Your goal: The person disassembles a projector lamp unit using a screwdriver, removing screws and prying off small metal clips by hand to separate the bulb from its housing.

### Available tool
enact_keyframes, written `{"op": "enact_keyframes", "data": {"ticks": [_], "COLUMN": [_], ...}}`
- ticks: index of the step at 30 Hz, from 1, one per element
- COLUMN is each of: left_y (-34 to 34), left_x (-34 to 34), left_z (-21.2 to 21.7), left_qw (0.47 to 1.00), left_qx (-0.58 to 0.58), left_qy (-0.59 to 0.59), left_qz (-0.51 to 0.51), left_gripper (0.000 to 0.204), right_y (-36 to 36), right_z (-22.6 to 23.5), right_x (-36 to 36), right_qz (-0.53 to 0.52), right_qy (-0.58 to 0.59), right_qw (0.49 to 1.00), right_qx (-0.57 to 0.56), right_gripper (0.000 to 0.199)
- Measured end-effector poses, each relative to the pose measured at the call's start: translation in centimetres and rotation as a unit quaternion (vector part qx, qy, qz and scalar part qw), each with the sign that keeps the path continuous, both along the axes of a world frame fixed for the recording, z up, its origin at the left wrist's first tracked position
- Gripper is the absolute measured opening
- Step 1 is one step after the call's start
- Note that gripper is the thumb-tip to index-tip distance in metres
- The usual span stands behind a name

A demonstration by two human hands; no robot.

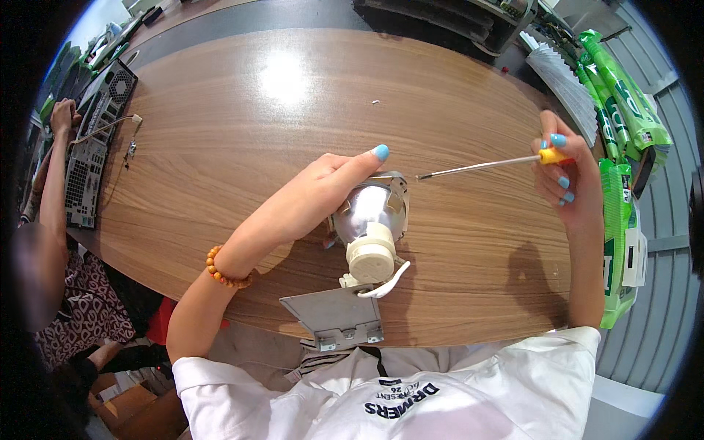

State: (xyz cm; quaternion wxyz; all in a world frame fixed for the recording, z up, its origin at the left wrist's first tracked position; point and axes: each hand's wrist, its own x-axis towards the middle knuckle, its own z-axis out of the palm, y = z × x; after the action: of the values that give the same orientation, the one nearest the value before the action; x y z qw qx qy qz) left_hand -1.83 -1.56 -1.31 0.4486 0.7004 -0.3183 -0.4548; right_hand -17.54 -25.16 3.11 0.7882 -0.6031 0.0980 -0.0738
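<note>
My left hand (308, 192) is closed round the rim of a projector lamp (372, 209), its thumb lying along the top edge. The lamp has a silvery glass reflector, a cream ceramic base (371, 258) pointing toward me and a white wire at its side. A grey metal plate (334, 314) stands at the base's near side, by the table's front edge. To the right, my right hand (576, 172) grips the yellow handle of a screwdriver (480, 166). Its shaft points left, with the tip a short way from the lamp's rim. A tiny bit shows at the tip, too small to name.
A small white piece (375, 102) lies on the wooden table (469, 95). At the left stand a computer case (92, 165) with a loose cable and a co-worker's arm (55, 169). Green plastic packages (620, 242) line the right edge; dark equipment (440, 22) sits at the back.
</note>
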Motion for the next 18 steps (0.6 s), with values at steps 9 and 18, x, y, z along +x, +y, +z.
{"op": "enact_keyframes", "data": {"ticks": [9, 18], "left_y": [-0.7, -1.1], "left_x": [-0.1, 1.5], "left_z": [-0.8, -0.9], "left_qw": [0.948, 0.815], "left_qx": [-0.223, -0.241], "left_qy": [-0.158, -0.508], "left_qz": [0.162, 0.140], "left_gripper": [0.041, 0.017], "right_y": [0.0, -0.7], "right_z": [-1.1, -1.9], "right_x": [-2.0, -2.3], "right_qz": [-0.086, -0.078], "right_qy": [0.088, 0.033], "right_qw": [0.988, 0.973], "right_qx": [0.089, 0.215], "right_gripper": [0.015, 0.013]}}
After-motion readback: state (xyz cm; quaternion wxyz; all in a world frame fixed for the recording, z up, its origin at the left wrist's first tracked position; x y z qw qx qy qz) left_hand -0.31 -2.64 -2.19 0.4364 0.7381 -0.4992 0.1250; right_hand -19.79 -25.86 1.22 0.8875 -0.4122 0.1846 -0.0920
